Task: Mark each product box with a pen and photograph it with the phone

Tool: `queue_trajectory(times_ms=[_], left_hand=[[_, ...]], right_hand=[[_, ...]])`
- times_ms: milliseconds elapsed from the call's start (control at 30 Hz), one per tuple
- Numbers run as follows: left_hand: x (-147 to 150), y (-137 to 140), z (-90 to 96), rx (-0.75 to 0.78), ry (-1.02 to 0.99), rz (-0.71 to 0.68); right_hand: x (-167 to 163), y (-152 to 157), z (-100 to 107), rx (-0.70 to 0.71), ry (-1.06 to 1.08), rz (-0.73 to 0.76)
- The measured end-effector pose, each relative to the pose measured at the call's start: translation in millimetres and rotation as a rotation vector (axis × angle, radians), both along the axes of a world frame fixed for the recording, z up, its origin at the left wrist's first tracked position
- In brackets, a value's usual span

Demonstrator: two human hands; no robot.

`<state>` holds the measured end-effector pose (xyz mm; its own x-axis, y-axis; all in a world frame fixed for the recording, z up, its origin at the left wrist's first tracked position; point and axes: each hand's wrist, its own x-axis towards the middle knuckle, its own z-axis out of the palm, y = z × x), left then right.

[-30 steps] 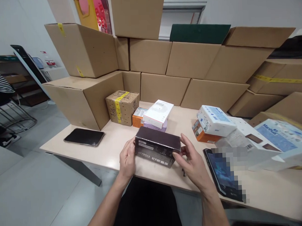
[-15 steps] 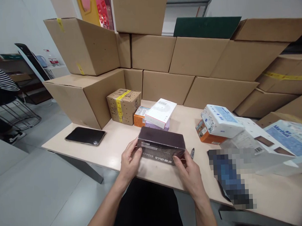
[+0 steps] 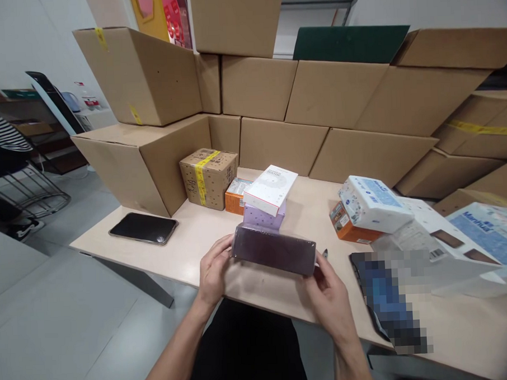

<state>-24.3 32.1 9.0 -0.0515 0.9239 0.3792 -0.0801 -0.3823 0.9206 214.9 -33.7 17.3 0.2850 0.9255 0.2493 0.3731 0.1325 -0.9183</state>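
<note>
Between my two hands is a dark, shrink-wrapped box [image 3: 273,251], held by its short ends above the table's near side. One plain dark long face shows now; the printed face is out of sight. My left hand [image 3: 215,269] grips the left end, and my right hand [image 3: 328,290] grips the right end, fingers partly hidden behind it. Just beyond the box are a lilac box [image 3: 261,217] and a white box [image 3: 271,189] resting on top of it. A marker [image 3: 325,254] lies partly hidden by my right hand.
A phone [image 3: 144,228] lies left on the table [image 3: 184,254]. Behind are an orange box [image 3: 235,197], a taped carton [image 3: 209,181] and stacked cardboard boxes [image 3: 276,141]. At right sit tissue packs [image 3: 374,201] and a pixelated dark device [image 3: 386,302]. A person in stripes [image 3: 3,131] sits far left.
The dark box has been tipped between my hands, so its printed front has turned out of view. It sits slightly further right, and my right hand has shifted right with it.
</note>
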Motion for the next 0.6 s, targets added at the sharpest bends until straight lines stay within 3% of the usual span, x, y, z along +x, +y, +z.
queue_trajectory(times_ms=[133,400,600], left_hand=[[2,-1,-1.5,-0.058,-0.109,0.015],[10,-6,11.0,-0.125,0.071,0.0],[13,-9,10.8,-0.138,0.082,-0.008]], right_hand=[[7,-8,2,-0.076,0.035,-0.013],[8,-14,4,-0.167,-0.121,-0.04],[6,-15,4,-0.138,-0.194,-0.036]])
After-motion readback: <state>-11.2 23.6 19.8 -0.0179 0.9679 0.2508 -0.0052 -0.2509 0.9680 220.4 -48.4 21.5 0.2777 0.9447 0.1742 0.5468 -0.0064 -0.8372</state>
